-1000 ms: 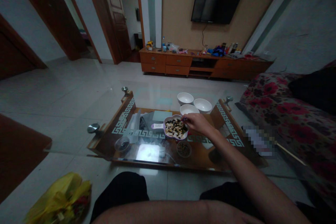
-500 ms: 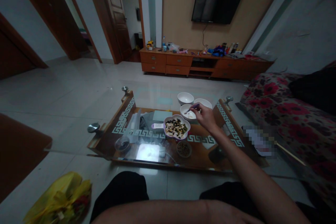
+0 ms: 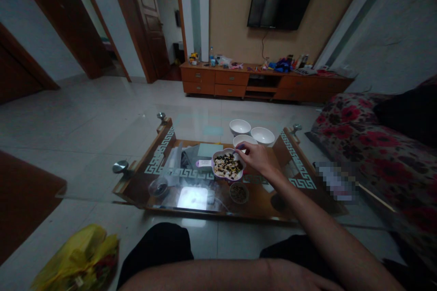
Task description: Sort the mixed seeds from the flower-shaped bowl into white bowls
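Observation:
My right hand (image 3: 257, 158) pinches a small spoon (image 3: 240, 148) with a purple handle, whose tip is over the right edge of a flower-shaped bowl (image 3: 213, 168). A mix of black, yellow and whitish pieces (image 3: 228, 166) fills that bowl; their exact kind is hard to make out. Just behind the hand stands a white bowl (image 3: 242, 139), partly covered by it. My left forearm lies across my lap at the bottom edge, and my left hand (image 3: 297, 276) is only partly in view, its fingers cut off.
Two more white bowls (image 3: 240, 126) stand at the far side of the glass table (image 3: 136, 195). A round dish of small brown bits (image 3: 239, 193) shows near the front. On the floor at left sits a yellow bag (image 3: 77, 254); a flowered sofa (image 3: 365, 141) is at right.
My right hand has moved left and toward me with the spoon, from above the nearest white bowl to the flower-shaped bowl. My left arm has stayed in place.

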`<action>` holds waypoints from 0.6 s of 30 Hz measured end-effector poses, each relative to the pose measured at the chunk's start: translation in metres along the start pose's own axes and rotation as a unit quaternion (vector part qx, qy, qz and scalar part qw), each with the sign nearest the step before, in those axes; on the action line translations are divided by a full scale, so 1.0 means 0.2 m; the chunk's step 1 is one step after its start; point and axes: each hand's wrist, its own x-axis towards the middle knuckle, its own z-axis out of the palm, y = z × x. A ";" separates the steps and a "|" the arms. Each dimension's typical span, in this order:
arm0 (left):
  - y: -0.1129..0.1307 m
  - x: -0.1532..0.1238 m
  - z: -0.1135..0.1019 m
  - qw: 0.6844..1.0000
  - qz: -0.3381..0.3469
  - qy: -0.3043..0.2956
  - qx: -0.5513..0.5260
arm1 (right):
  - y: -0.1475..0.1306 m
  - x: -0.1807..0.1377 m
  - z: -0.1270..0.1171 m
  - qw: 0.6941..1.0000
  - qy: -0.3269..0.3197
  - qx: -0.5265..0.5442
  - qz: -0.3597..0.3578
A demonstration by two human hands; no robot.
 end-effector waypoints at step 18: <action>0.01 -0.05 0.05 0.998 -0.035 -0.042 -0.043 | 0.01 0.03 0.14 0.998 -0.015 -0.066 -0.003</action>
